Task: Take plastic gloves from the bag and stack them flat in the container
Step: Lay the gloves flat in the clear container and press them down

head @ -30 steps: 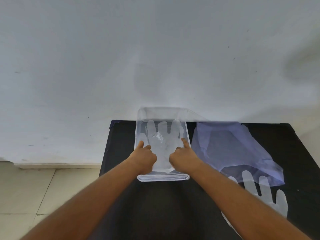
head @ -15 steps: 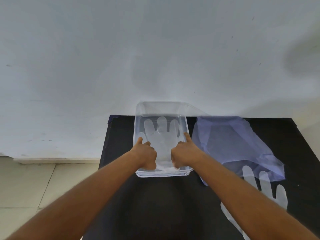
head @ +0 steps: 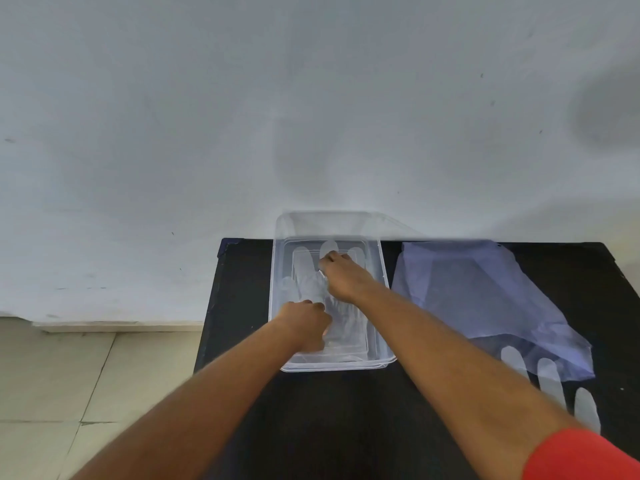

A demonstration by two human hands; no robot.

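A clear plastic container [head: 380,268] sits on the black table [head: 346,427] against the wall. Clear plastic gloves [head: 306,282] lie flat inside it, fingers pointing to the wall. My left hand [head: 306,325] rests curled on the cuff end of the gloves near the container's front. My right hand [head: 343,277] presses on the finger end farther back, fingers bent. A translucent bluish bag [head: 485,299] lies to the right of the container. More gloves [head: 550,382] stick out from its near opening, partly hidden by my right forearm.
A pale wall stands directly behind the table. Tiled floor [head: 69,375] shows at the left, beyond the table's left edge. The table's near part in front of the container is bare black surface.
My right hand has moved forward from the container's front to the glove fingers. My left hand stays near the cuff, slightly lower. The view has shifted a little.
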